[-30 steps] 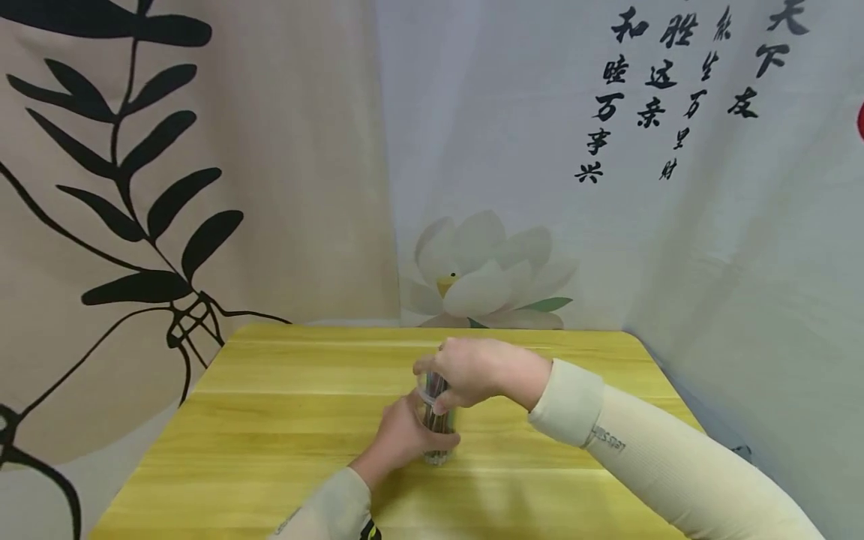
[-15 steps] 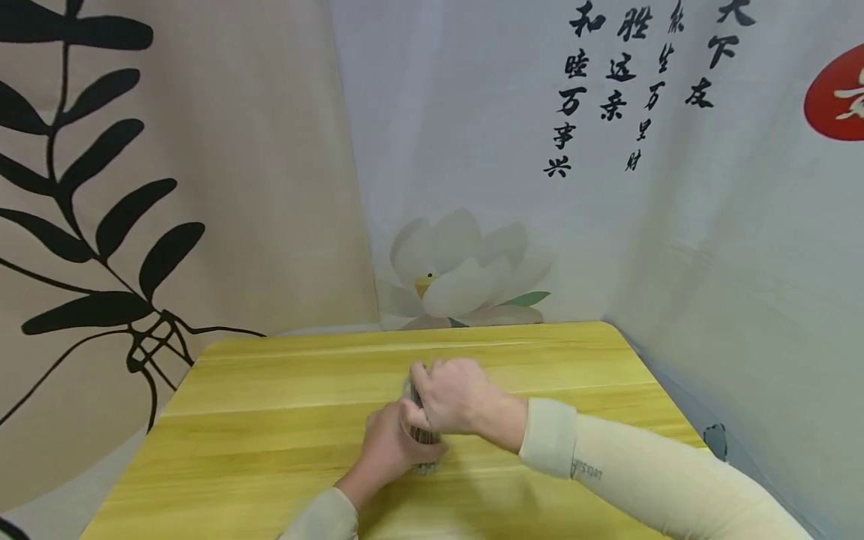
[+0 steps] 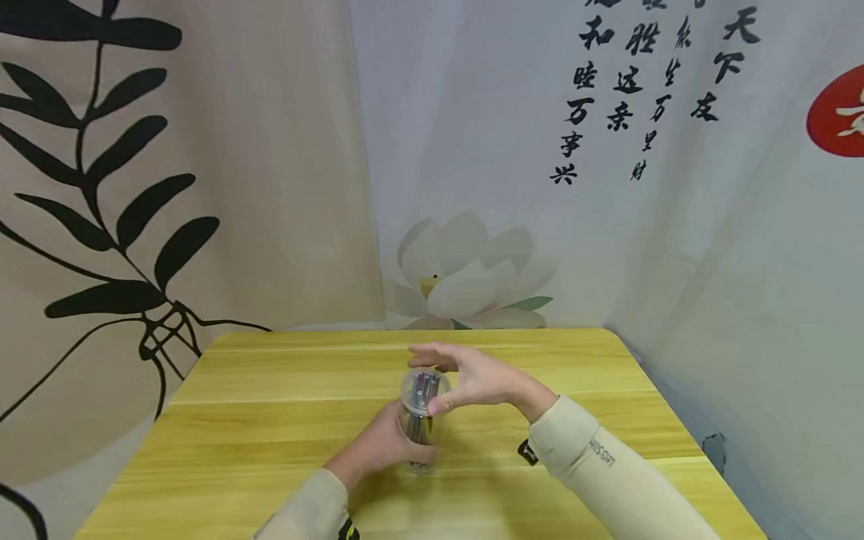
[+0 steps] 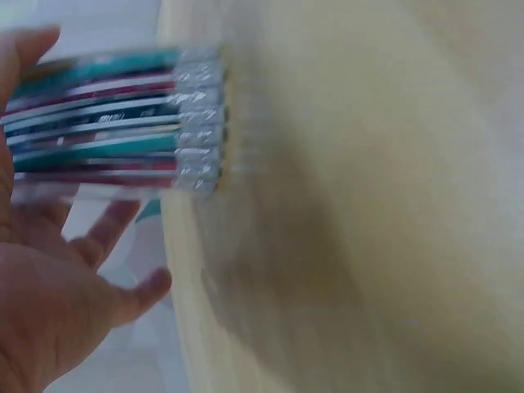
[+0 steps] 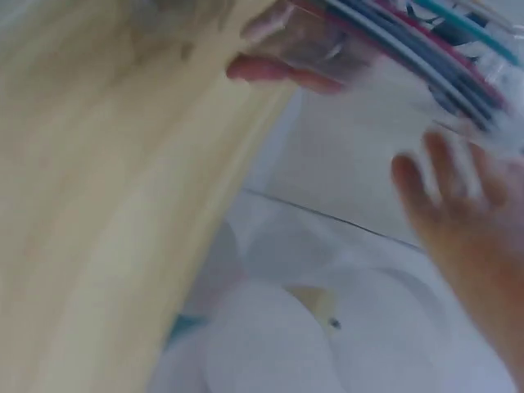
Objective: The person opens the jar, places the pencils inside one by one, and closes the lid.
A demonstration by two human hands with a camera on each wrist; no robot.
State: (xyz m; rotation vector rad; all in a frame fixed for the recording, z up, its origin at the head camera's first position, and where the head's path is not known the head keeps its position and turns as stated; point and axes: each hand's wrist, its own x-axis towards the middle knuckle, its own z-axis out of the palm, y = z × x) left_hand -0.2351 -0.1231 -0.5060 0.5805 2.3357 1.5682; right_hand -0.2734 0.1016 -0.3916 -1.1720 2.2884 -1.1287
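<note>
A clear cylindrical tub [image 3: 420, 429] full of pencils [image 4: 106, 123] stands near the middle of the table in the head view. My left hand [image 3: 383, 444] grips its side, thumb across the front. The pencils' metal ferrules point toward the tabletop in the left wrist view. Over the tub's top is a round clear lid [image 3: 408, 388]. My right hand [image 3: 484, 379] is at the lid, its thumb near the right rim and its fingers spread above the far side. In the blurred right wrist view, the right fingers [image 5: 442, 176] are apart from the tub.
The yellow wood-grain table [image 3: 283, 420] reaches back to a hanging cloth [image 3: 297, 187] printed with leaves, a lotus and black characters. To the right, another pale cloth [image 3: 763, 300] hangs beside the table's edge.
My right hand, earlier curled over the tub's top, has loosened and lifted its fingers, so the lid shows. My left hand keeps its grip on the tub.
</note>
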